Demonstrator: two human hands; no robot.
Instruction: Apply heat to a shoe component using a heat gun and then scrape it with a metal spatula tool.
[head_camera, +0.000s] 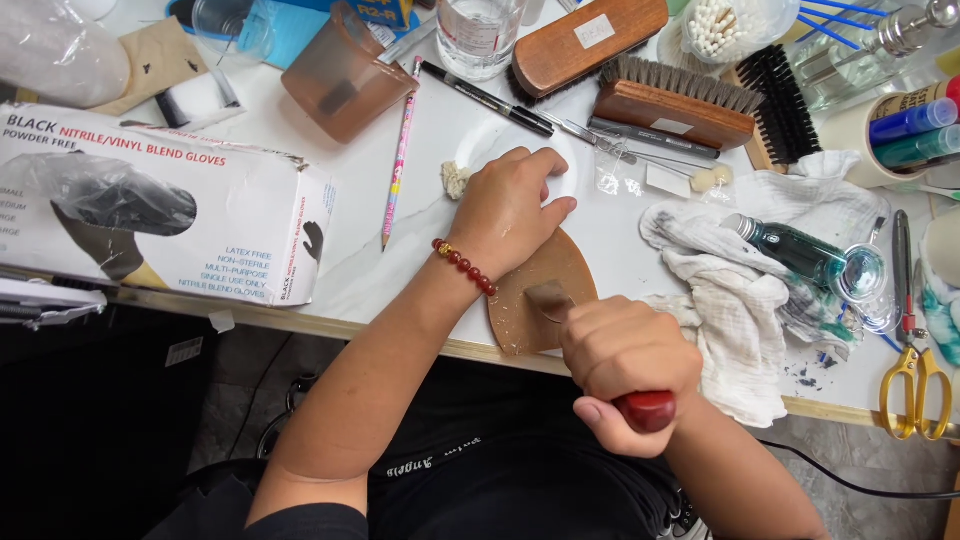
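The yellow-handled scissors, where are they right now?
In the head view, the yellow-handled scissors lie at the far right edge of the white table, right of the crumpled white cloth and the right hand.

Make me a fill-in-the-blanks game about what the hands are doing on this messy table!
1. The left hand presses down on a flat ____ leather piece.
2. The right hand grips a tool with a ____ handle.
3. The left wrist wears a bracelet of red ____.
4. The scissors at the table's right edge have ____ handles.

Missing words: brown; red; beads; yellow
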